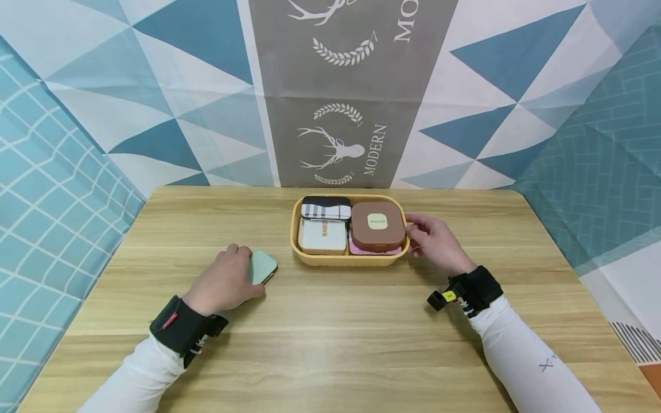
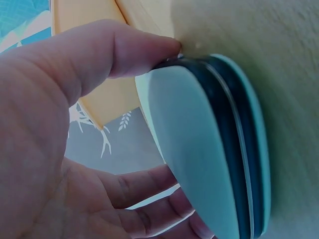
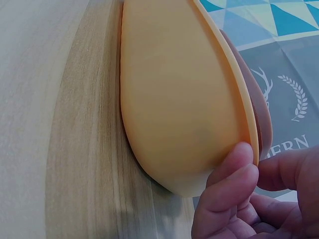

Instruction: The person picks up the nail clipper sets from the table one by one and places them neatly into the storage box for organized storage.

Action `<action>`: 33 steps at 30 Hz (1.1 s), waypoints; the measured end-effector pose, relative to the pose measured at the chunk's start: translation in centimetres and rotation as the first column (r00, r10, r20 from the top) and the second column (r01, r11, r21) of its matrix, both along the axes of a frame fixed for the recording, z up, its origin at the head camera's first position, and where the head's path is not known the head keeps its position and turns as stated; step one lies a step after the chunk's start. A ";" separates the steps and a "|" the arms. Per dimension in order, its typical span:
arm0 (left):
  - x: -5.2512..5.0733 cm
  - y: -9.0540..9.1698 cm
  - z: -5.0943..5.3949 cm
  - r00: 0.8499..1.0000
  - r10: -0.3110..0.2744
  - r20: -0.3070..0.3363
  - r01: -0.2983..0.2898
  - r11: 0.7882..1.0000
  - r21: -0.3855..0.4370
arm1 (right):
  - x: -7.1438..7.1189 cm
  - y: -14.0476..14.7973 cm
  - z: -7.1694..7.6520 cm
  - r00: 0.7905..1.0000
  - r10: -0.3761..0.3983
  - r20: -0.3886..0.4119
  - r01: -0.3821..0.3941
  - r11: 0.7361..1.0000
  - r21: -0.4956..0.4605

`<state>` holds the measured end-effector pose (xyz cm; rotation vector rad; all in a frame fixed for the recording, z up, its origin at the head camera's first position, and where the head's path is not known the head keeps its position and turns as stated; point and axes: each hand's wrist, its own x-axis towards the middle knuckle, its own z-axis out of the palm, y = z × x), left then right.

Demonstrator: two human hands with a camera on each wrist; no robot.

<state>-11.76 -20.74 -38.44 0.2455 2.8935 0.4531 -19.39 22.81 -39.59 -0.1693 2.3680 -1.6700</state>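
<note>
My left hand point(image 1: 227, 278) grips a mint-green case point(image 1: 262, 265) with rounded corners on the table's left half. The left wrist view shows the case point(image 2: 184, 124) side-on, a dark band and thin metal seam around its edge, between thumb and fingers. At the right end of a yellow oval basket point(image 1: 348, 261), my right hand point(image 1: 439, 244) pinches the rim, seen close in the right wrist view. Inside the basket are a brown case point(image 1: 379, 236) with a cream label, a pink case point(image 1: 360, 249) mostly hidden under it, a white case point(image 1: 310, 238) with orange lettering, and a plaid case point(image 1: 326, 211).
The basket stands near the back edge of the wooden table point(image 1: 341, 332). Behind it rises a patterned cloth wall point(image 1: 206, 97) with triangles and a deer print. A blue tiled-pattern sheet point(image 1: 41, 201) borders the left side.
</note>
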 end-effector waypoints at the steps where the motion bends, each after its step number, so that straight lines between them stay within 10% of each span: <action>1: 0.0 0.0 0.0 1.000 -0.001 -0.002 0.001 1.000 0.002 | 0.0 0.0 0.0 1.000 0.000 0.001 0.000 1.000 0.001; 33: -0.3 -0.2 2.1 0.983 -0.055 -0.176 0.077 0.990 0.118 | -0.2 -0.1 -0.4 1.000 -0.009 -0.001 0.009 1.000 -0.008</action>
